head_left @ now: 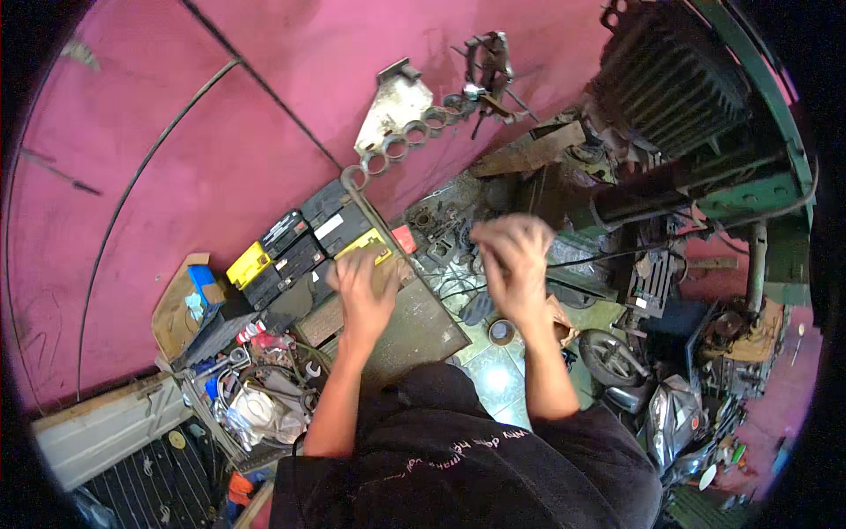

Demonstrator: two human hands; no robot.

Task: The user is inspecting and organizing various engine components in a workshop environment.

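My two hands are both raised in front of me, forearms coming up from my dark shirt. My left hand (366, 286) hangs over a flat dark metal plate (401, 326) on the bench (264, 388), fingers curled downward; I cannot tell whether it grips anything. My right hand (514, 264) is blurred, fingers bunched loosely, and I cannot tell what, if anything, it holds. The plate is one piece, its long axis running from lower left to upper right. Left of it lies a heap of loose tools and rags (264, 397). Beyond my left hand sit about six box-shaped batteries in a row, mostly black (300, 251), with two yellow-topped ones (249, 264) among them, and one small red block (404, 238). Farther off, against the pink wall (220, 115), leans one metal bracket with a chain of about six rings (414, 132), running lower left to upper right. One finned dark engine block (670, 75) stands far right.
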